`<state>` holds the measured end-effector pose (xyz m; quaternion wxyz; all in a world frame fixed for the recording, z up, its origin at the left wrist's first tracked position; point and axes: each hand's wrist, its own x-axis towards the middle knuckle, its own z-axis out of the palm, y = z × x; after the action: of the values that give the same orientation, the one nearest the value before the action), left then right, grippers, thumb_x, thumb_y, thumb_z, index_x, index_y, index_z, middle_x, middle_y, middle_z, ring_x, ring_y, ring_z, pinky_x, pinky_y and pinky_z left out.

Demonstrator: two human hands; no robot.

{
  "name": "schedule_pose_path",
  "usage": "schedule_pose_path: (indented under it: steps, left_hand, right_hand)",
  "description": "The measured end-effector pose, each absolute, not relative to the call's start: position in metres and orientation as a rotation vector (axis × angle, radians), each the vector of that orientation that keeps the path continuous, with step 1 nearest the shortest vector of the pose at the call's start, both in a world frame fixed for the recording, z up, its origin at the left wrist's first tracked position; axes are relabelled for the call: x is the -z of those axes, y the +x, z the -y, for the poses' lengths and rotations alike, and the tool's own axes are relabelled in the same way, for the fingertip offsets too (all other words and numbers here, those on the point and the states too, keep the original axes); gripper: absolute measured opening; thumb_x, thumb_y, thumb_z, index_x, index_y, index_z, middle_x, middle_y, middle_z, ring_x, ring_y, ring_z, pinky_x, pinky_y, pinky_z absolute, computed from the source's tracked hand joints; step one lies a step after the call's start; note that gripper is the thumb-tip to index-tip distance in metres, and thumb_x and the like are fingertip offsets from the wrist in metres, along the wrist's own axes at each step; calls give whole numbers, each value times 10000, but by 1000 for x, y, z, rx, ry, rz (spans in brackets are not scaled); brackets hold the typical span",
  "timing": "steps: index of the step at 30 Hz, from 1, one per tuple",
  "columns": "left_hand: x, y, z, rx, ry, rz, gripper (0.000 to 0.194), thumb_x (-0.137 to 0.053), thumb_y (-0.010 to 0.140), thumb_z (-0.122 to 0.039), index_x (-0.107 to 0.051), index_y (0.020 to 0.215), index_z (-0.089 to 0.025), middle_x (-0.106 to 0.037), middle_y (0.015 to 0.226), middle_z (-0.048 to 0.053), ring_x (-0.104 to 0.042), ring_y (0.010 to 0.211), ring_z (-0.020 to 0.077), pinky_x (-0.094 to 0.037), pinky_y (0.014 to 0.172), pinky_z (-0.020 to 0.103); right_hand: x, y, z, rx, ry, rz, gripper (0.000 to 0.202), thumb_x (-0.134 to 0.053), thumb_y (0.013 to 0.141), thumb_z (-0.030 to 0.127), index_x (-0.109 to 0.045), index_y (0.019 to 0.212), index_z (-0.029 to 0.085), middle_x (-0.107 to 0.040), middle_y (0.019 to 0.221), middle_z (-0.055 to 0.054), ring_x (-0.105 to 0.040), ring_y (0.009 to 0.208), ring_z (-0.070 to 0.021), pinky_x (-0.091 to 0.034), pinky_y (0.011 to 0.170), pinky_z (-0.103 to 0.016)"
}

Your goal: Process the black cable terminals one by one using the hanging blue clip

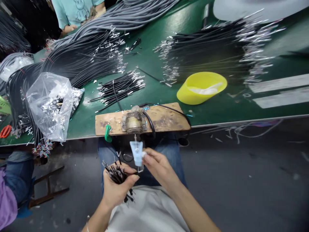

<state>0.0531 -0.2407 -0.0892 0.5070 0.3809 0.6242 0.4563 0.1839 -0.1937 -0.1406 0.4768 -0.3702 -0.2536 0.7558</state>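
Note:
My left hand (pixel 114 190) is wrapped round a bundle of short black cables (pixel 117 174), their silvery ends sticking out above and below the fist. Just right of it, my right hand (pixel 156 164) has thumb and fingers pinched together beside a light-blue tapered piece (pixel 136 153). Something small and white shows at those fingertips, too small to name. The blue piece sits on the shaft of a small motor (pixel 134 122), and a bent wire hook (pixel 140 169) hangs at its lower end. The motor is mounted on a wooden board (pixel 166 119) at the table edge.
A pile of short black cables (pixel 123 87) lies behind the board. Right of it stands a yellow cup (pixel 200 91), cut at a slant. At left are a clear plastic bag (pixel 51 103), long grey cables (pixel 113 19) and orange scissor handles (pixel 5 131). A person in a turquoise shirt (pixel 77 9) sits opposite.

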Motion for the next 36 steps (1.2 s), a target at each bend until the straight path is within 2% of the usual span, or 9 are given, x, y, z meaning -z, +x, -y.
schedule_pose_path:
  steps: [4, 8, 12, 14, 18, 22, 30, 33, 36]
  left_hand:
    - [93, 53, 244, -978, 867, -1513, 101, -647, 690, -208, -706, 723, -133, -672, 731, 61, -588, 634, 159, -480, 603, 260]
    - [97, 56, 247, -864, 816, -1476, 57, -661, 637, -158, -650, 594, -122, -568, 514, 1, -486, 482, 104, -413, 481, 215]
    - [95, 56, 248, -799, 768, -1389, 61, -620, 656, -136, -668, 623, -121, -495, 463, -24, -416, 423, 75, -359, 432, 197]
    - [93, 55, 247, -803, 741, -1366, 79, -608, 674, -146, -684, 668, -127, -520, 498, -16, -451, 448, 86, -380, 459, 205]
    - [94, 56, 248, -790, 699, -1316, 97, -663, 651, -176, -632, 578, -121, -540, 501, 0, -499, 465, 109, -422, 493, 232]
    - [98, 57, 249, -836, 634, -1333, 199, -712, 643, -292, -605, 685, -128, -504, 478, -25, -484, 428, 104, -430, 476, 245]
    - [107, 60, 252, -1009, 519, -1477, 412, -709, 617, -497, -509, 739, -159, -452, 438, -53, -432, 392, 77, -384, 440, 232]
    - [111, 62, 254, -1058, 495, -1549, 415, -721, 599, -488, -505, 733, -161, -456, 441, -58, -424, 379, 71, -378, 423, 223]
    - [110, 65, 254, -1112, 493, -1640, 377, -753, 573, -426, -531, 706, -153, -517, 505, -37, -471, 427, 79, -403, 439, 213]
  right_hand:
    - [131, 189, 210, -1361, -1044, 1072, 204, -673, 737, 329, -590, 609, 194, -499, 587, 9, -442, 570, -138, -347, 526, -266]
    - [120, 185, 212, -1107, -986, 1484, 32, -677, 732, 222, -648, 738, 211, -585, 684, -22, -493, 667, -178, -389, 619, -315]
    - [116, 186, 208, -1116, -947, 1463, 204, -542, 827, 182, -579, 627, 197, -535, 602, -13, -468, 607, -161, -387, 558, -291]
    - [115, 188, 206, -1119, -965, 1463, 181, -538, 829, 183, -582, 653, 193, -552, 625, -20, -479, 624, -164, -394, 568, -292]
    - [116, 187, 205, -1153, -928, 1577, 125, -557, 821, 205, -607, 706, 196, -604, 670, -27, -500, 654, -173, -407, 623, -308]
    - [120, 184, 208, -1158, -978, 1507, 204, -517, 835, 184, -557, 636, 197, -553, 617, -18, -484, 620, -167, -388, 574, -288]
    - [130, 173, 219, -1334, -1041, 1201, 197, -461, 878, 304, -568, 749, 200, -547, 729, -34, -530, 687, -170, -421, 626, -282]
    - [131, 173, 219, -1373, -1026, 1204, 204, -534, 833, 358, -592, 724, 196, -554, 703, -31, -521, 651, -167, -418, 591, -276]
    - [129, 174, 218, -1336, -1065, 1204, 174, -607, 783, 315, -605, 659, 193, -538, 651, -19, -493, 595, -155, -389, 535, -263]
